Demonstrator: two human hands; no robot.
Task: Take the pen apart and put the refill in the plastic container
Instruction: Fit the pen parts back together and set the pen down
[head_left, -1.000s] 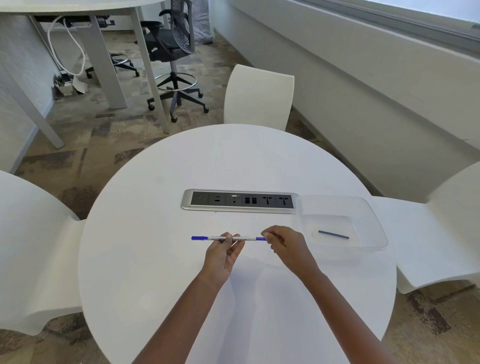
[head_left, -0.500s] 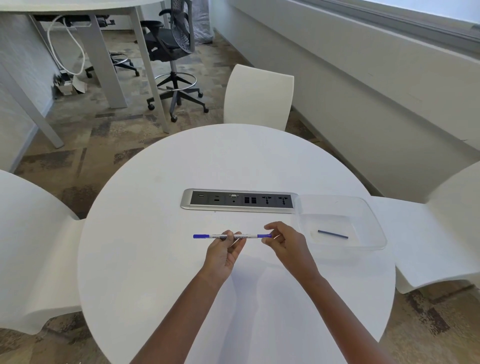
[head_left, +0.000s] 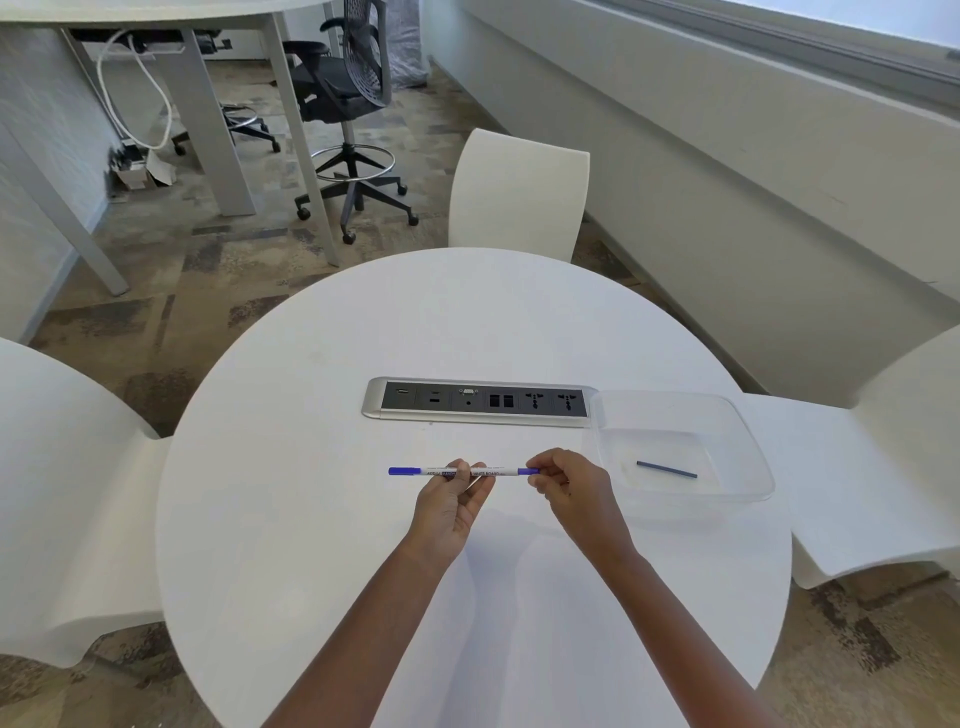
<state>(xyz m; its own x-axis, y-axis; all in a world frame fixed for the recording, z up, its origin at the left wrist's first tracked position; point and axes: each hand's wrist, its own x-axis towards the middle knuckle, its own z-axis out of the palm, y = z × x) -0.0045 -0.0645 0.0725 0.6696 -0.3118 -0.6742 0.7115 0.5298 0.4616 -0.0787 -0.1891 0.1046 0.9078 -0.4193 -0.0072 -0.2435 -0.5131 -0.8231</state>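
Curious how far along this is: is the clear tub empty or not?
Not empty. One thin dark-blue stick lies flat on the bottom of the plastic container; nothing else shows inside.

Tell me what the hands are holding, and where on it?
One pen, held by both. The left hand pinches its white middle; the right hand pinches its blue right end.

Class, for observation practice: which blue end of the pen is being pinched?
The blue end nearest the plastic container, pinched by the right hand; the other blue end sticks out free.
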